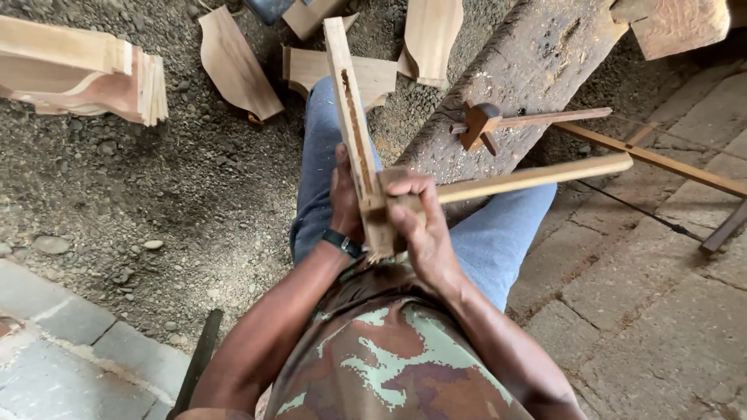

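A long, flat wooden rail [352,117] with a row of slots cut down its pale face stands tilted over the person's lap, its lower end meeting a thinner, smooth square bar [537,177] that runs off to the right at roughly a right angle. The left hand [345,198] is wrapped around the rail from the left side, fingers closed on it, a dark watch [342,243] on the wrist. The right hand [416,225] is clamped over the joint where the two pieces meet, fingers curled tight on the wood. Both pieces sit above blue-jeaned knees, close to the chest. Just beyond the knees lies a rough, weathered grey beam [529,70], and on it rests a small wooden marking gauge [486,124] with a long stem. Further out, on gritty gravel, lie four curved cut boards [233,66], and at the upper left a stack of shaped panels [85,74] with reddish edges. Two thin battens [669,163] cross the brick paving on the right; concrete pavers [70,358] edge the lower left.
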